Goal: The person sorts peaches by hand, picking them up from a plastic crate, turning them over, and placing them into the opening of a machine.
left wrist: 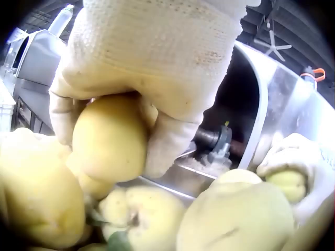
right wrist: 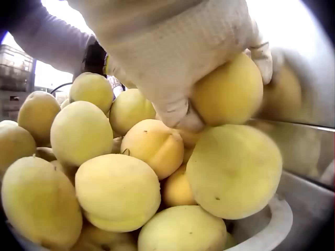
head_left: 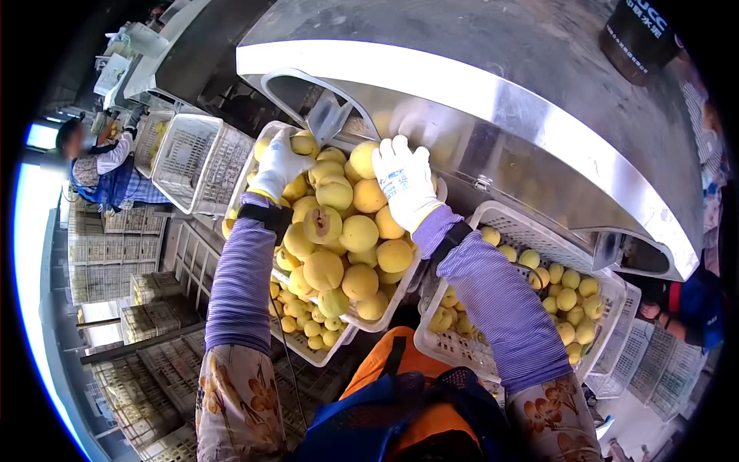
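As one yellow fruit (left wrist: 110,141) sits grasped in the left grip (head_left: 282,163), the right grip (head_left: 403,185) clasps another fruit (right wrist: 230,91), both at the top of the heaped crate (right wrist: 277,222). Even, gentle pressure and a straight lift should spare the skins and neighbouring pieces. Blue print (head_left: 397,181) on the right glove is too small to read; farther out, a dark container (head_left: 639,42) on the metal worktop (head_left: 477,46) shows "UCC 中联水泥".
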Tool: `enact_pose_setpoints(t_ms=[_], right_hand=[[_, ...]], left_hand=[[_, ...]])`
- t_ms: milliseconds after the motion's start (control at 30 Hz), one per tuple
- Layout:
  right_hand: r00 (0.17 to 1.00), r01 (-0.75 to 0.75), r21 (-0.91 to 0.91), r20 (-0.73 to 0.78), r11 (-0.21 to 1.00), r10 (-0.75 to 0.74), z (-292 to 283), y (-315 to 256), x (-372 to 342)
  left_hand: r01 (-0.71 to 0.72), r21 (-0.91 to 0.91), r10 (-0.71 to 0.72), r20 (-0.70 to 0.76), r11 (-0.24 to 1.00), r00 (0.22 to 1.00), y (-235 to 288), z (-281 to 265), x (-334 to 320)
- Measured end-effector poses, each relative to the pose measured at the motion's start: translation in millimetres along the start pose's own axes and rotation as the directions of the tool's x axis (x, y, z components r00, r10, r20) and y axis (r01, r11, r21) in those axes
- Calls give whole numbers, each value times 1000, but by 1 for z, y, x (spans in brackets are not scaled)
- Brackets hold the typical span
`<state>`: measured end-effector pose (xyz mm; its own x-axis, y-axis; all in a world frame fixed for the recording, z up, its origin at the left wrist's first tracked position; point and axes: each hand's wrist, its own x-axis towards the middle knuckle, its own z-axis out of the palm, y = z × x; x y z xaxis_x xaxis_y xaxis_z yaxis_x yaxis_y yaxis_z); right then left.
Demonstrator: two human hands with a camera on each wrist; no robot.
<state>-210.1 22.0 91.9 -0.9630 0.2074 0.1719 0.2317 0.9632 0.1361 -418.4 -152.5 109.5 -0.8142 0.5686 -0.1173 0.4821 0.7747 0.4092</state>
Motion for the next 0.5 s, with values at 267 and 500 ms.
enact_pose_setpoints(t_ms=[267, 500], right_hand=[[848, 18, 943, 161, -331, 504, -75, 57, -170], [742, -257, 892, -65, 372, 667, -118, 152, -282]], left_hand=[[296, -921, 149, 265, -253, 953, 193, 41, -188], [465, -850, 423, 336, -250, 841, 326, 100, -214]])
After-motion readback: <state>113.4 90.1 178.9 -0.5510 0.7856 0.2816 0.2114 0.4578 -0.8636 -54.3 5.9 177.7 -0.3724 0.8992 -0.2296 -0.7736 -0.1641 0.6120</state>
